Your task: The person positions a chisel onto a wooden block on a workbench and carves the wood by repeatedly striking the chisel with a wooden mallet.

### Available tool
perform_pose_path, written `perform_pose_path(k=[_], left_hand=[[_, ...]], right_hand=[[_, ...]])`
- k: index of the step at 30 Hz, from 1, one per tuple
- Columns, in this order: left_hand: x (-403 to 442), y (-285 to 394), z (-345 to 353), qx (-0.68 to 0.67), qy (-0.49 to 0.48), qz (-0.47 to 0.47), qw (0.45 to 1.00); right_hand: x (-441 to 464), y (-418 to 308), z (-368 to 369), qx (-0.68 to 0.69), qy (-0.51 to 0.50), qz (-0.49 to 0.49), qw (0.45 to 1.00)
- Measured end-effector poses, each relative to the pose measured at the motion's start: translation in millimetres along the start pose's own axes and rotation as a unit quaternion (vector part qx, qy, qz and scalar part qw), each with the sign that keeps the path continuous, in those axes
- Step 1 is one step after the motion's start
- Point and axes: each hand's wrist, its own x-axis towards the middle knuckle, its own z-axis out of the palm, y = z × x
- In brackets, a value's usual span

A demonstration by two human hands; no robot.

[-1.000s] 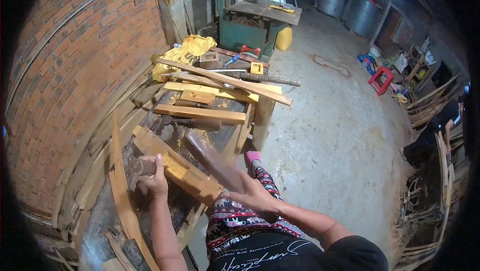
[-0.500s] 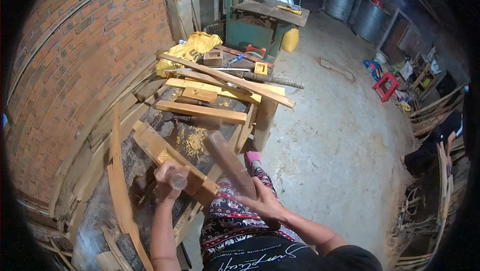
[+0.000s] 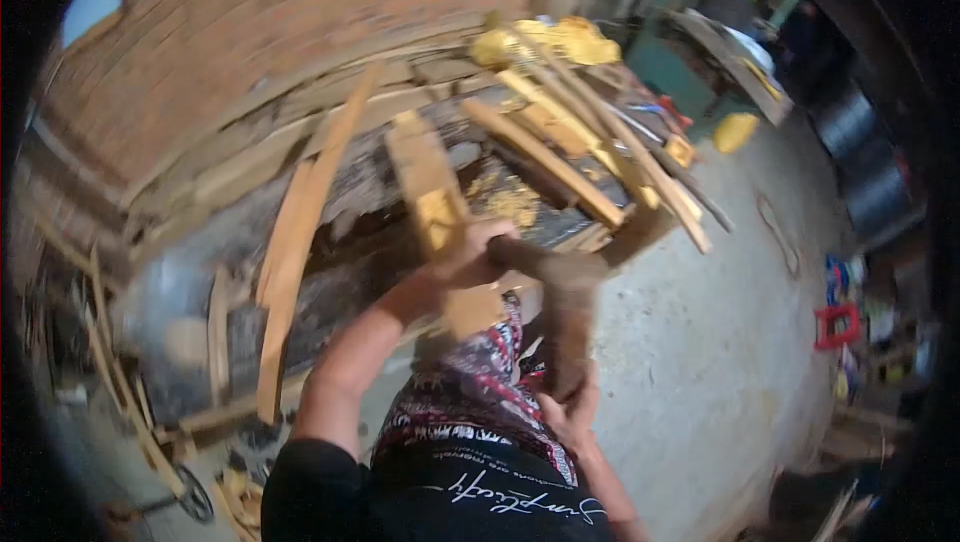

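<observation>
A wooden workpiece (image 3: 425, 167), with a cut hollow holding yellow shavings, slants across the bench down to the person's thigh. Over its lower half, my left hand (image 3: 470, 254) is closed round a dark round wooden handle (image 3: 515, 254). Just right of it hangs a thick brown wooden block (image 3: 570, 327), blurred by motion; its top overlaps the handle's end, and whether they touch is unclear. At the lower end of the block is my right hand (image 3: 575, 417), gripping it, with its fingers partly hidden behind the wood.
Long boards (image 3: 310, 212) lie on the bench's left. Strips of wood (image 3: 545, 157), shavings (image 3: 510, 200) and a yellow sack (image 3: 560, 42) are further back. A green machine table (image 3: 690, 72) stands beyond, a red stool (image 3: 836, 326) at the right. A brick wall (image 3: 330, 2) rises behind.
The view has swung left and tilted. My left hand has moved with the handle up and right, toward the brown block. The block in my right hand now stands more upright, beside the handle.
</observation>
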Motion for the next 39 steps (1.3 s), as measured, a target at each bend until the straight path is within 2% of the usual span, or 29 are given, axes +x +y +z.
perform_pose_path(k=[2, 4, 6, 7, 10, 12, 13, 15, 18, 19, 20, 22, 24, 26, 29, 31, 33, 35, 37, 39], left_hand=[[-4, -8, 7, 0.027, 0.015, 0.037, 0.999], [-6, -6, 11, 0.023, 0.017, 0.043, 0.999], [-7, -1, 12, 0.064, 0.006, 0.041, 0.997], [-8, 1, 13, 0.106, -0.006, 0.039, 0.994], [-11, 5, 14, 0.174, -0.039, -0.014, 0.984], [-14, 2, 18, 0.157, -0.034, -0.005, 0.987], [-14, 6, 19, 0.136, 0.010, 0.007, 0.991], [-12, 2, 22, 0.136, 0.077, 0.027, 0.987], [-12, 8, 15, 0.093, 0.098, 0.011, 0.991], [-12, 7, 13, 0.079, 0.081, 0.032, 0.993], [-13, 6, 13, 0.081, 0.082, 0.031, 0.993], [-18, 6, 18, 0.048, 0.011, 0.059, 0.997], [-22, 1, 24, 0.049, 0.015, 0.077, 0.996], [-22, -1, 26, 0.064, -0.005, 0.073, 0.995], [-24, -5, 27, 0.082, -0.012, 0.084, 0.993], [-24, -5, 25, 0.082, -0.019, 0.078, 0.993], [-26, -4, 23, 0.080, -0.029, 0.072, 0.994], [-26, -4, 23, 0.069, -0.026, 0.076, 0.994], [-20, -4, 22, 0.067, -0.025, 0.074, 0.995], [-25, -4, 24, 0.058, -0.031, 0.062, 0.996]], right_hand=[[-6, -33, -1, 0.093, 0.087, 0.011, 0.992], [-16, -10, 1, 0.136, 0.097, -0.109, 0.980], [-16, 4, -7, 0.026, 0.049, -0.161, 0.985], [-15, 6, -2, 0.059, 0.040, -0.064, 0.995], [-9, 24, -2, -0.033, 0.001, 0.004, 0.999], [-20, 14, -8, -0.041, 0.008, 0.007, 0.999], [-27, 18, -8, -0.040, 0.005, 0.009, 0.999], [-40, 26, -8, 0.091, 0.058, 0.031, 0.994], [-41, 15, -16, 0.024, 0.056, -0.014, 0.998], [-42, 20, -18, 0.025, 0.044, -0.058, 0.997], [-45, 28, -21, 0.026, 0.042, -0.059, 0.997], [-53, 40, -24, 0.012, 0.034, -0.009, 0.999], [-60, 42, -27, -0.043, 0.029, -0.074, 0.996], [-63, 41, -32, -0.019, 0.026, -0.047, 0.998], [-58, 28, -30, -0.003, 0.033, -0.146, 0.989], [-63, 38, -38, -0.061, -0.041, -0.105, 0.992], [-65, 82, -35, -0.171, -0.104, -0.031, 0.979], [-57, 89, -6, -0.140, -0.069, -0.074, 0.985], [-38, 53, 3, 0.018, 0.071, -0.031, 0.997], [-46, 31, -4, 0.041, 0.067, -0.050, 0.996]])
